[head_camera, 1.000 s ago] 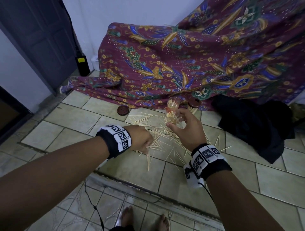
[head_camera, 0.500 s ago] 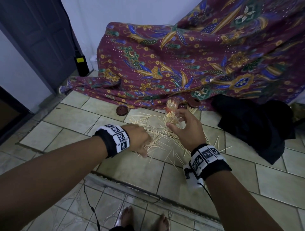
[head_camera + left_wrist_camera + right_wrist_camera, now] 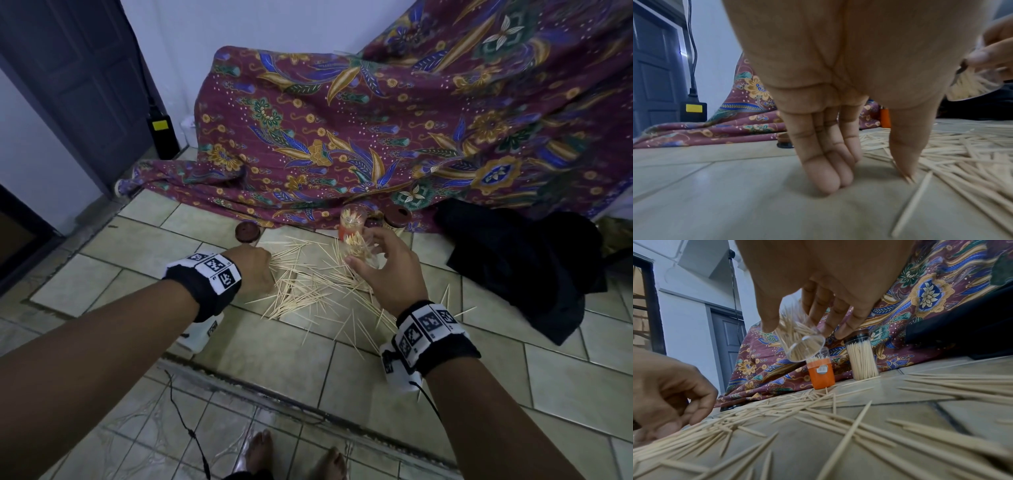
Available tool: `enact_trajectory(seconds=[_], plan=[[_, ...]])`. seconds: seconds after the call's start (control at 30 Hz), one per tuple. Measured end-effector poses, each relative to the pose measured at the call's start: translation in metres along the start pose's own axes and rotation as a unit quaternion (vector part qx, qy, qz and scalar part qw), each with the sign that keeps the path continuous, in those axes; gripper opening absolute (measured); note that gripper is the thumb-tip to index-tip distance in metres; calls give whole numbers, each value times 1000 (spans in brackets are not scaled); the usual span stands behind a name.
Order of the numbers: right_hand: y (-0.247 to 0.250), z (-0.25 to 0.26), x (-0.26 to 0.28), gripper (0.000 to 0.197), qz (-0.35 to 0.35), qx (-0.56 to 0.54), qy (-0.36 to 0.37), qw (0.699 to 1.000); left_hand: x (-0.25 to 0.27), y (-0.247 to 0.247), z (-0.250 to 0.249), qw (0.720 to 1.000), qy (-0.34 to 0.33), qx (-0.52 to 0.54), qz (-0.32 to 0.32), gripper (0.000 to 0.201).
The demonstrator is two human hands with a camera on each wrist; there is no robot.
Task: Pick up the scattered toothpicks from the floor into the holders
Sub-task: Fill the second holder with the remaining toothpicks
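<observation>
1. A dark door (image 3: 78, 85) stands far to the left of the left hand, with a black box bearing a yellow label (image 3: 161, 137) against the wall beside it.
2. A round brown lid (image 3: 247, 232) lies on the tiled floor (image 3: 274, 346) just beyond the left hand, at the hem of the patterned cloth (image 3: 376, 137).
3. The left hand (image 3: 251, 270) is down at the floor at the left edge of the pile. In the left wrist view its fingers (image 3: 824, 162) are together and reach straight down to the tile, the thumb apart from them with its tip among the sticks. Whether it pinches any stick cannot be told.
4. The toothpicks (image 3: 308, 291) lie scattered on the floor between the two hands and spread out to the right, under and past the right hand.
5. The right hand (image 3: 387, 274) is raised above the pile, thumb and fingers curled round a clear holder (image 3: 797, 337) that is tilted and partly filled with sticks.
6. Just beyond the right hand an orange holder (image 3: 821, 372) stands upright on the floor, open, with stick tips showing at its top.
7. Right of that stands a clear holder with a dark cap (image 3: 862, 356), packed full.
8. A black cloth (image 3: 520, 267) lies on the floor to the right of the right hand.
</observation>
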State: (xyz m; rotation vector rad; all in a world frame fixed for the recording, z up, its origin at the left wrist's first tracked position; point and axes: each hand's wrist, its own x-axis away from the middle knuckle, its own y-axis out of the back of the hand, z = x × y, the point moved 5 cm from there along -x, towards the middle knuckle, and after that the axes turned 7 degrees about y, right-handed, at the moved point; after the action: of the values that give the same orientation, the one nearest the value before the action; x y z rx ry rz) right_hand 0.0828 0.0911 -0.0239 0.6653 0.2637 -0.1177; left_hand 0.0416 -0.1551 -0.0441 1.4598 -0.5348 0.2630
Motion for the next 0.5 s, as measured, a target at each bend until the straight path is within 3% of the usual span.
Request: enact_trajectory(seconds=[0.17, 0.33, 0.5], plan=[[1, 3, -2, 42, 3, -1, 2, 1000, 2, -8, -23, 996, -36, 84, -2, 5], [1, 6, -3, 44, 2, 0, 6, 1000, 5, -4, -46, 984, -105, 141, -11, 14], [6, 2, -2, 44, -4, 0, 0, 1000, -7, 20, -35, 983, -105, 117, -92, 27]])
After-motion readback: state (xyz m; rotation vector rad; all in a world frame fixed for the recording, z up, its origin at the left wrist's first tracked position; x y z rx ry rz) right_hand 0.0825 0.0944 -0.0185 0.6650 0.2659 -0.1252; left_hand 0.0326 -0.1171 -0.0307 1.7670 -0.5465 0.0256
